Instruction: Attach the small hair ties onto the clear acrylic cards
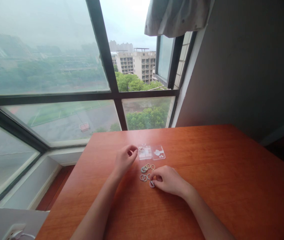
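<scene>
Several small white rings [146, 168] lie in a loose cluster on the wooden table [207, 186]. My right hand [168, 180] rests on the table beside them, fingers curled and pinching one ring [152, 184] at its tips. My left hand [125, 158] hovers just left of a small clear plastic box [145, 152], fingers curled in a pinch; whether it holds anything is too small to see. The box's open clear lid [158, 152] lies flat to its right with tiny white bits on it.
The table stands against a large dark-framed window [106, 76] on the left and far side. A grey wall [244, 66] rises at the right. A curtain [177, 16] hangs at the top. A white socket [14, 231] sits at the lower left.
</scene>
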Demonstrator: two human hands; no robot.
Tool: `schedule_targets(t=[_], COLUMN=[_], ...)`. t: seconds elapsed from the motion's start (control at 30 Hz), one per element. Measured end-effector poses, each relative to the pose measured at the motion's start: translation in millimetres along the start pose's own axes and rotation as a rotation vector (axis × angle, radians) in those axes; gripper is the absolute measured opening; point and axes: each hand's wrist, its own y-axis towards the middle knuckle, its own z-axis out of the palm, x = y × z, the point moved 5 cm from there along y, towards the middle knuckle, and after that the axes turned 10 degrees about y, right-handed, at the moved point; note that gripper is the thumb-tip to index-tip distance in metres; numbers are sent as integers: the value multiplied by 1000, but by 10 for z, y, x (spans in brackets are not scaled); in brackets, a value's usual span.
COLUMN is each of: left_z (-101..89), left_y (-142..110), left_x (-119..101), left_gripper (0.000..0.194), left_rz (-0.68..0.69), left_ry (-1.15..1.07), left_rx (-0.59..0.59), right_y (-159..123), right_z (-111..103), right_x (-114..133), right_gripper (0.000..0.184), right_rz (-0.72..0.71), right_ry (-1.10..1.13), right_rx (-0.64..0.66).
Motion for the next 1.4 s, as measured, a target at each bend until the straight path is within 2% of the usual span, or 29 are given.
schedule_targets(t=[0.17, 0.47, 0.67, 0.77, 0.9, 1.03, 1.13, 1.3, 1.4], left_z=[-1, -15, 36, 78, 115, 160, 202, 229, 164], left_y=[2, 3, -11, -33, -84, -153, -189, -166, -100], left_x=[-3, -33, -58, -139, -314, -464, -521, -455, -303], left_gripper=[15, 16, 15, 16, 18, 20, 18, 16, 15], left_rz=[2, 8, 8, 32, 91, 143, 166, 167, 107], left_ry=[-8, 0, -33, -75, -138, -195, -207, -147, -79], left_rx=[-7, 11, 30, 89, 233, 371, 418, 365, 207], right_y=[8, 35, 67, 82, 83, 79, 79, 77, 73], right_z=[19, -2, -97, -148, -200, -218, -221, -230, -238], right_x=[3, 29, -41, -74, -86, -77, -69, -73, -74], right_gripper=[18, 22, 12, 9, 10, 18, 20, 17, 17], right_rz=[-27, -46, -4, 5, 23, 31, 19, 26, 38], right_ry=[17, 180, 182, 195, 231, 284, 324, 335, 314], right_rx=[-10, -78, -237, -306, -364, -382, -387, -404, -418])
